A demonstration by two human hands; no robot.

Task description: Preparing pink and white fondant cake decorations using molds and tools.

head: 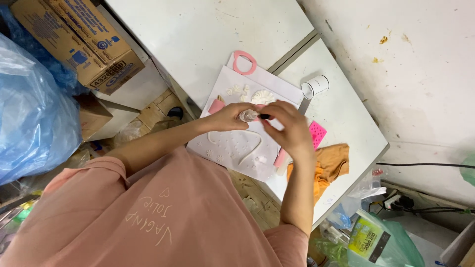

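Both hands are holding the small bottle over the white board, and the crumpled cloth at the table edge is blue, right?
Not quite: the head view shows the crumpled cloth is orange, not blue. The rest holds: the left hand and right hand hold the small bottle over the white board.

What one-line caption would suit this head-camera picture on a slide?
Left hand holds a small clear bottle while right hand grips its black cap, above a white work mat dotted with small white moulded shapes.

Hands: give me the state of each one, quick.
Left hand: closed around a small clear bottle, held over the white mat.
Right hand: fingers pinched on the bottle's dark cap.
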